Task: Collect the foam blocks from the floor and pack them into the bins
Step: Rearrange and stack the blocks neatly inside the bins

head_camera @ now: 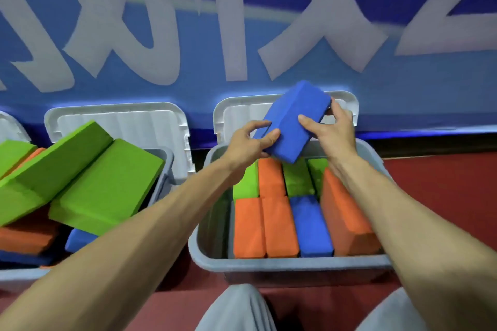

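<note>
A blue block (293, 121) is gripped at both ends by the left hand (250, 142) and right hand (329, 131), tilted above a part-filled grey bin (293, 266).

Blue block (293, 121): showing matt, finely textured foam.
Grey bin (290, 263): looking like smooth, slightly glossy plastic.
White lid (242, 113): showing ribbed plastic.
Floor (443, 183): appearing matt.

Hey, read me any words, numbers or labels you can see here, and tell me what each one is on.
On the blue wall: large white characters, motion-blurred and cut off at the top, not readable.
On the grey bins, white lids and foam blocks: no text visible.
On the blue block held by the left hand and right hand: none.
</note>
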